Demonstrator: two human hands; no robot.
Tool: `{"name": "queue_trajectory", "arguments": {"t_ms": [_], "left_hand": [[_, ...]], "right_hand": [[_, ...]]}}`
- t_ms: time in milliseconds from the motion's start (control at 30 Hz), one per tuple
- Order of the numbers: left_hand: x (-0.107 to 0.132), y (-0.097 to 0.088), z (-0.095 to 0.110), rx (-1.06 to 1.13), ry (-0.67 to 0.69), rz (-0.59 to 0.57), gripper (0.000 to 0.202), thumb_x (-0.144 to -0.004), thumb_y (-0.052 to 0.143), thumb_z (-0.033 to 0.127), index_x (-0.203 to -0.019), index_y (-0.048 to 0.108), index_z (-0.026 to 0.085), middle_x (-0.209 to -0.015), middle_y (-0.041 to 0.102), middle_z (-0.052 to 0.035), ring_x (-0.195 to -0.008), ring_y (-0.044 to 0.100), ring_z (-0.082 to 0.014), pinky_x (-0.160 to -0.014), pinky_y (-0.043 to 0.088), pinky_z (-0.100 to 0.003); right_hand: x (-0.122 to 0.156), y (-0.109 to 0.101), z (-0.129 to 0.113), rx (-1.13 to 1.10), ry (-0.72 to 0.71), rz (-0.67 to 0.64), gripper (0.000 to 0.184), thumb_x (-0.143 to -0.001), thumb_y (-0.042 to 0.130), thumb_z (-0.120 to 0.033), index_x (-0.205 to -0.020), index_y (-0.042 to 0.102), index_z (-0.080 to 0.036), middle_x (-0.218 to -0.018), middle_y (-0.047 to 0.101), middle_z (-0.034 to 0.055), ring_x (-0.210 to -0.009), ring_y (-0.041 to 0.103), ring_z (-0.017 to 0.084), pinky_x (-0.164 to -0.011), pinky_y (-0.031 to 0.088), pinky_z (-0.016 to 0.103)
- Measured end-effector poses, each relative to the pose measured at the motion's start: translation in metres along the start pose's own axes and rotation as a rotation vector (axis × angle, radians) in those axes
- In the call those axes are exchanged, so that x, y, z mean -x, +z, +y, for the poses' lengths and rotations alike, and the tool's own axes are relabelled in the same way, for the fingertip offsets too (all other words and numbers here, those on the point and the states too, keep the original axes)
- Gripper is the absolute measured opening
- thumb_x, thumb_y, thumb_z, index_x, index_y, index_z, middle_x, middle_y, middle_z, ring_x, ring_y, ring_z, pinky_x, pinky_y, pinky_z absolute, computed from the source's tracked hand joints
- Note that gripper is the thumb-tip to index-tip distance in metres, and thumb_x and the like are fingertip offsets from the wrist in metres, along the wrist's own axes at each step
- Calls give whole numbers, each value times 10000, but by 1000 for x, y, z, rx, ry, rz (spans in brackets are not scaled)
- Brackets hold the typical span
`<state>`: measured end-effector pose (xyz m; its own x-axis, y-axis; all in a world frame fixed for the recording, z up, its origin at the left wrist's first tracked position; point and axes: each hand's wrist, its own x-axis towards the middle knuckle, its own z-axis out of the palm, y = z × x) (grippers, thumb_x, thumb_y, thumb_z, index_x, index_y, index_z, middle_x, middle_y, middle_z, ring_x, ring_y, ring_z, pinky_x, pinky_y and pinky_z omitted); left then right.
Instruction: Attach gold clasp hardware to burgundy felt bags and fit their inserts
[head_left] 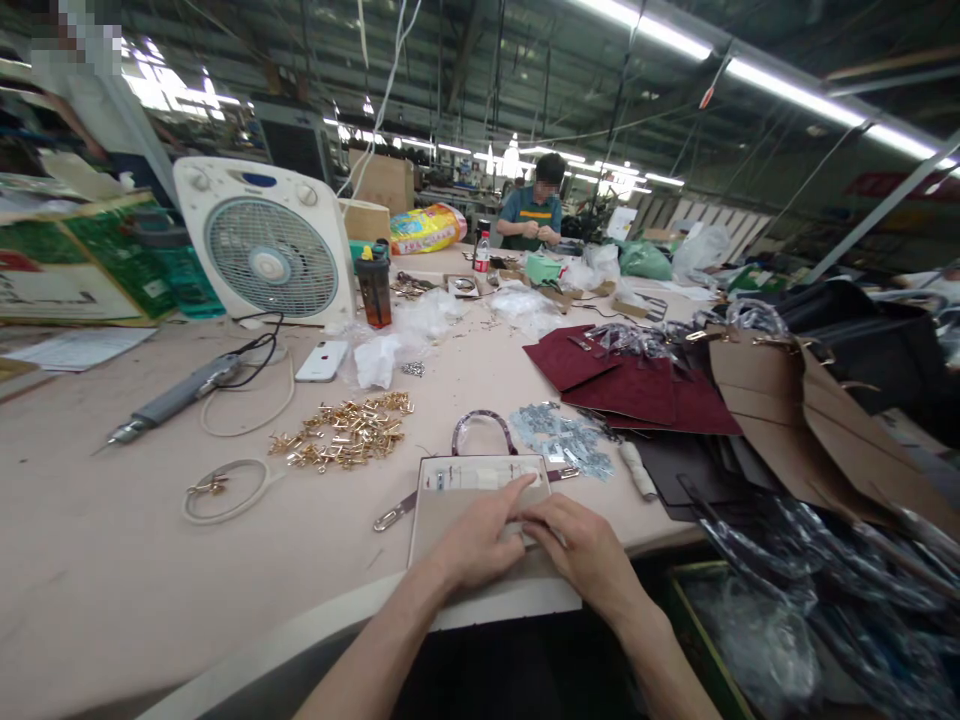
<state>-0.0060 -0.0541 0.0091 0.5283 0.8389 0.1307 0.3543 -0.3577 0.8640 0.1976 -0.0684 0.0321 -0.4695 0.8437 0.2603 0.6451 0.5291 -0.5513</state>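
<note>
A beige handbag panel (439,515) lies at the table's front edge, its dark wrapped handle (484,415) pointing away from me. Side straps with metal buckles (388,516) stick out on both sides. My left hand (480,535) rests on the panel, index finger stretched toward the top right corner, where small metal plates show along the upper edge. Close beside it, my right hand (577,535) has thumb and fingers pinched together over the panel's right part. Whatever sits between those fingertips is hidden.
Gold fittings (349,432) are heaped to the left, thin metal plates (566,438) to the right. An electric screwdriver (172,400), phone (321,361) and fan (266,245) stand further left. Maroon panels (630,385) and brown bag pieces (757,420) crowd the right. Another person (532,210) works opposite.
</note>
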Motion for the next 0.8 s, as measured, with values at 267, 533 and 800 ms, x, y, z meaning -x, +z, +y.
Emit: {"name": "queue_trajectory", "arguments": {"t_ms": [267, 533, 800], "left_hand": [[-4, -2, 3, 0, 17, 28, 306, -841, 532, 140, -1098, 692, 186, -1032, 751, -44, -960, 663, -215, -894, 503, -328], [-5, -8, 5, 143, -139, -109, 244, -954, 526, 336, -882, 704, 186, -675, 677, 17, -638, 635, -158, -675, 474, -262], [-9, -4, -9, 255, -225, -46, 281, -941, 477, 349, -919, 676, 152, -693, 680, -9, -642, 664, -168, -604, 494, -248]], "right_hand": [[6, 2, -1, 149, 37, -31, 150, -1034, 535, -198, -1021, 664, -272, -975, 673, 48, -908, 659, 246, -790, 513, 356], [10, 11, 8, 143, 29, 1, 133, -1039, 493, -190, -1011, 595, -270, -973, 630, 43, -894, 633, 236, -785, 501, 349], [14, 30, 2, 68, -43, 120, 193, -1053, 425, -178, -993, 593, -252, -977, 640, 84, -931, 617, 261, -848, 517, 409]]}}
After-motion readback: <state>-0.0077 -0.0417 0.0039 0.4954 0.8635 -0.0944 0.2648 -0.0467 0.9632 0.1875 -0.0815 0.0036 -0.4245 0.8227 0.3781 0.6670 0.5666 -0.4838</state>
